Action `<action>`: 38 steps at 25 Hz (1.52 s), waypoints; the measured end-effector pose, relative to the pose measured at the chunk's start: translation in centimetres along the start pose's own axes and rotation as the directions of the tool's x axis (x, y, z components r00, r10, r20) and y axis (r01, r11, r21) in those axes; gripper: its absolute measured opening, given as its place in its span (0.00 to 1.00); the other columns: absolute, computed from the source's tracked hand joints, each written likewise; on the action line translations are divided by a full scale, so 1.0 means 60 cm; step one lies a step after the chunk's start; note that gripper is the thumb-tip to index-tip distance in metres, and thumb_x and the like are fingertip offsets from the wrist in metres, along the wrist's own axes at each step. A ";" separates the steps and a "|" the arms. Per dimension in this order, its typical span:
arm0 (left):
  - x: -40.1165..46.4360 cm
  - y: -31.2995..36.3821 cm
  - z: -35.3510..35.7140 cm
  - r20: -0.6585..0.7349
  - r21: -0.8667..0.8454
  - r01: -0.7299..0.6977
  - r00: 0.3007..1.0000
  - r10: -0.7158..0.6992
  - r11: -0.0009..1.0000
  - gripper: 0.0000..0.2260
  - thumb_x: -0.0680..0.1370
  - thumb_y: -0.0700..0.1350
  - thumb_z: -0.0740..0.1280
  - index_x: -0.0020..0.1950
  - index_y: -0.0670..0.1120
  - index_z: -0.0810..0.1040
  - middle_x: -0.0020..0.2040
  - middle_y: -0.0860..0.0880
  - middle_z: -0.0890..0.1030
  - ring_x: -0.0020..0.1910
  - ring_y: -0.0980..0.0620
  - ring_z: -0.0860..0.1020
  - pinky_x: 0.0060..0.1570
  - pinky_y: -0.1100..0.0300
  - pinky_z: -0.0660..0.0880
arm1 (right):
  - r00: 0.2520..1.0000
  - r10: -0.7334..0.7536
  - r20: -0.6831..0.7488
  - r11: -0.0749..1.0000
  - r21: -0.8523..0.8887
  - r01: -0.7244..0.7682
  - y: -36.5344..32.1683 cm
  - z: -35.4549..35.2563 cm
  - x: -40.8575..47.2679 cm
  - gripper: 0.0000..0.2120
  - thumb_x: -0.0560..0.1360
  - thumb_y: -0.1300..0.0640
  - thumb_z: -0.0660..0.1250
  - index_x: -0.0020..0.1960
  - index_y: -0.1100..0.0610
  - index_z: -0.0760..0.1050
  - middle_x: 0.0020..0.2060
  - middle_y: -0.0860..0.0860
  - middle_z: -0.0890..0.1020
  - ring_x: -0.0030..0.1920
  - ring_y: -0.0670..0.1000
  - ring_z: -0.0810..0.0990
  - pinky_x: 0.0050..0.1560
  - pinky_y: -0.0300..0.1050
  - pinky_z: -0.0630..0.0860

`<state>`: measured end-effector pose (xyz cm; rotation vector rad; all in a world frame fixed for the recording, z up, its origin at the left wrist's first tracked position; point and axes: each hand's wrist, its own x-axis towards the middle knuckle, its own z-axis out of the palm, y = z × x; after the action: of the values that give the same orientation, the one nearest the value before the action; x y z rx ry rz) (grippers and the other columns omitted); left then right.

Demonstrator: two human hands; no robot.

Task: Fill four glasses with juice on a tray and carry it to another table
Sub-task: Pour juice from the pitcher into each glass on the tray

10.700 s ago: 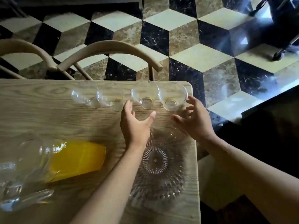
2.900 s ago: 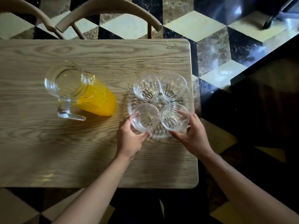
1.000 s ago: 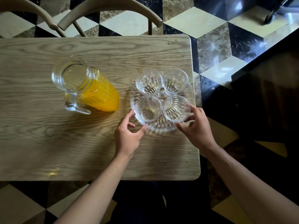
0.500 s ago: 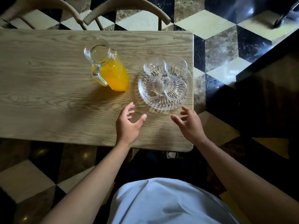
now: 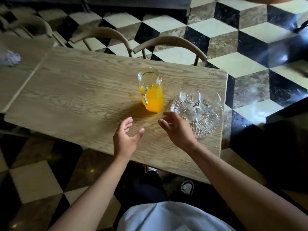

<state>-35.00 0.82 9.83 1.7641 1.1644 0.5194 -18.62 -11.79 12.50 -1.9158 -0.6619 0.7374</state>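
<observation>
A glass jug of orange juice stands upright on the wooden table, its handle facing me. To its right a round ribbed glass tray carries several empty clear glasses packed together. My left hand hovers over the table in front of the jug, fingers apart, holding nothing. My right hand is also open and empty, between the jug and the tray's left edge, a little short of the jug.
Two curved wooden chair backs stand behind the table's far edge. A second table with a crumpled pale object adjoins on the left. The table's right edge is close to the tray. Checkered tile floor surrounds.
Both hands have left the tray and glasses and shifted left toward the jug. The view has pulled back and tilted, so the table looks smaller and slanted.
</observation>
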 end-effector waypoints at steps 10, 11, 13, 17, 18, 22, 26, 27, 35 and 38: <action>0.266 -0.016 0.011 0.407 -0.026 0.008 0.913 0.004 1.000 0.50 0.58 0.59 0.81 0.76 0.45 0.70 0.74 0.44 0.75 0.74 0.50 0.73 0.76 0.52 0.69 | 0.949 -0.106 -0.298 0.994 -0.002 0.110 -0.045 0.110 0.099 0.16 0.80 0.50 0.70 0.64 0.57 0.82 0.57 0.45 0.86 0.55 0.42 0.83 0.53 0.36 0.77; 0.292 -0.013 0.018 0.458 0.006 -0.047 0.888 0.039 0.999 0.49 0.58 0.58 0.83 0.76 0.46 0.70 0.74 0.46 0.75 0.75 0.52 0.72 0.76 0.52 0.68 | 0.942 -0.079 -0.326 0.995 0.035 0.095 -0.043 0.118 0.102 0.17 0.80 0.49 0.70 0.63 0.58 0.83 0.57 0.46 0.86 0.55 0.42 0.84 0.53 0.35 0.77; 0.337 -0.002 0.036 0.580 0.036 -0.136 0.810 0.091 0.990 0.48 0.60 0.50 0.85 0.77 0.45 0.68 0.74 0.48 0.74 0.75 0.54 0.71 0.78 0.53 0.66 | 0.932 -0.039 -0.361 0.987 0.133 0.093 -0.039 0.132 0.110 0.17 0.79 0.47 0.69 0.60 0.58 0.83 0.54 0.48 0.87 0.55 0.45 0.85 0.55 0.39 0.78; 0.397 0.013 0.066 0.790 -0.005 -0.253 0.592 0.159 0.967 0.51 0.59 0.48 0.83 0.78 0.42 0.66 0.74 0.47 0.74 0.75 0.56 0.71 0.75 0.65 0.64 | 0.923 -0.005 -0.384 0.958 0.264 0.115 -0.043 0.152 0.122 0.13 0.79 0.52 0.70 0.57 0.59 0.83 0.51 0.52 0.88 0.52 0.51 0.87 0.53 0.47 0.81; 0.408 0.013 0.071 0.821 -0.024 -0.266 0.545 0.170 0.964 0.50 0.59 0.48 0.83 0.78 0.42 0.66 0.73 0.47 0.76 0.73 0.57 0.73 0.74 0.66 0.66 | 0.920 0.008 -0.392 0.954 0.279 0.111 -0.044 0.156 0.125 0.13 0.79 0.52 0.70 0.57 0.60 0.83 0.50 0.53 0.88 0.51 0.52 0.87 0.52 0.48 0.81; 0.427 0.016 0.078 0.845 -0.049 -0.332 0.490 0.216 0.942 0.44 0.61 0.42 0.85 0.74 0.43 0.72 0.62 0.52 0.80 0.57 0.75 0.77 0.61 0.76 0.69 | 0.903 0.022 -0.430 0.949 0.292 0.116 -0.055 0.162 0.130 0.11 0.80 0.55 0.68 0.53 0.62 0.84 0.45 0.54 0.87 0.46 0.50 0.85 0.49 0.44 0.78; 0.438 0.018 0.082 0.862 -0.076 -0.404 0.433 0.264 0.912 0.42 0.63 0.41 0.86 0.74 0.42 0.73 0.65 0.50 0.81 0.60 0.69 0.78 0.63 0.73 0.70 | 0.889 0.000 -0.457 0.951 0.274 0.141 -0.067 0.163 0.127 0.10 0.81 0.61 0.66 0.49 0.64 0.84 0.41 0.52 0.86 0.43 0.44 0.83 0.47 0.37 0.75; 0.440 0.019 0.083 0.867 -0.081 -0.417 0.419 0.270 0.905 0.42 0.63 0.42 0.86 0.74 0.43 0.73 0.65 0.50 0.81 0.61 0.66 0.79 0.64 0.71 0.71 | 0.888 -0.010 -0.460 0.957 0.253 0.142 -0.069 0.162 0.127 0.10 0.81 0.62 0.66 0.48 0.63 0.84 0.41 0.51 0.86 0.42 0.42 0.82 0.46 0.36 0.74; 0.419 0.021 0.070 0.806 -0.058 -0.448 0.506 0.306 0.892 0.41 0.60 0.47 0.88 0.69 0.43 0.77 0.60 0.53 0.82 0.56 0.76 0.77 0.59 0.76 0.71 | 0.904 0.008 -0.428 0.949 0.289 0.128 -0.076 0.156 0.115 0.13 0.83 0.60 0.63 0.46 0.65 0.82 0.41 0.55 0.85 0.43 0.49 0.82 0.47 0.39 0.74; 0.392 0.014 0.053 0.764 -0.028 -0.430 0.573 0.297 0.902 0.39 0.61 0.48 0.87 0.69 0.45 0.78 0.57 0.59 0.81 0.56 0.78 0.76 0.59 0.76 0.70 | 0.918 -0.005 -0.396 0.941 0.309 0.138 -0.081 0.147 0.099 0.13 0.83 0.62 0.63 0.46 0.67 0.82 0.40 0.53 0.83 0.42 0.41 0.80 0.47 0.33 0.72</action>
<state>-21.37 19.88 5.82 2.0674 0.2318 -0.1281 -21.71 -0.50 12.31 -1.6470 -0.3300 0.3703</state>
